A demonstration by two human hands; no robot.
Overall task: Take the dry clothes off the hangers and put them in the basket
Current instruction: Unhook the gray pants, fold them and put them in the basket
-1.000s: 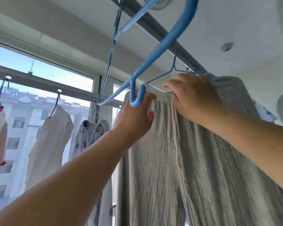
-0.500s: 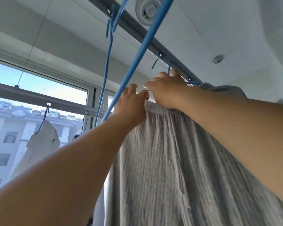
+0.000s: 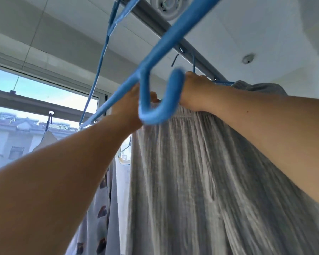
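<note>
1. Right hand (image 3: 193,92): fingers curled over the gathered waistband of the grey garment (image 3: 201,172), grip closed on the cloth at its top edge.
2. Left hand (image 3: 131,109): up at the same waistband, left of the right hand; mostly hidden behind a blue hanger (image 3: 155,100) close to the camera, so can't tell if its grip is closed on cloth or loose.
3. Grey garment hangs from a thin blue hanger (image 3: 223,82) hooked on the ceiling rail (image 3: 197,54), pleated cloth falling straight down betw. both forearms.
4. Big blue hanger: blurred, its curled end crosses in front of both hands; its arm runs up-right past the rail.
5. Left of grey garment: a light patterned garment (image 3: 99,208) w/ dark spots, hanging lower.
6. Farther left, by the window (image 3: 44,89): a pale garment (image 3: 46,142) on another hook.
</note>
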